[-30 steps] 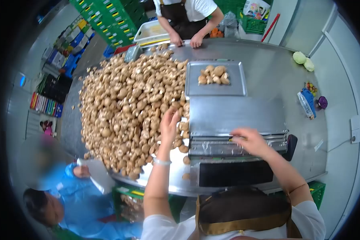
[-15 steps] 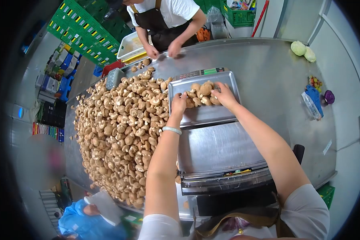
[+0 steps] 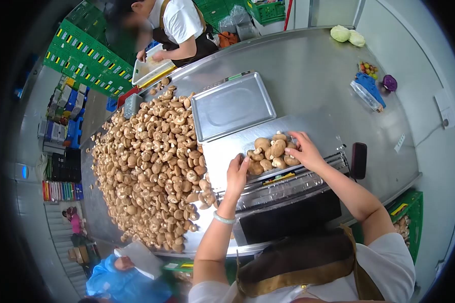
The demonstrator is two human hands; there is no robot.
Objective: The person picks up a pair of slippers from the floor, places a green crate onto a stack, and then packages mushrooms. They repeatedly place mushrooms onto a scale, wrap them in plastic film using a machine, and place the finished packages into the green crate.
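Note:
A small batch of brown mushrooms [image 3: 270,154] sits on the steel plate of the wrapping machine [image 3: 222,151], right in front of me. My left hand [image 3: 236,174] cups the batch's left side, and my right hand [image 3: 304,150] cups its right side. Behind it lies a steel scale tray [image 3: 232,105] with nothing on it. A big heap of loose mushrooms [image 3: 151,161] covers the table to the left of my left hand.
The machine's film roll [image 3: 288,189] runs just below the batch, with a black handle [image 3: 359,160] at its right. A co-worker [image 3: 174,25] stands at the far side by a white tray [image 3: 149,70]. A person in blue [image 3: 121,283] is at bottom left. Cabbages [image 3: 346,35] lie far right.
Both hands have brought the mushroom batch off the scale tray and back onto the wrapping machine's plate. The scale tray now holds nothing. The co-worker has shifted left.

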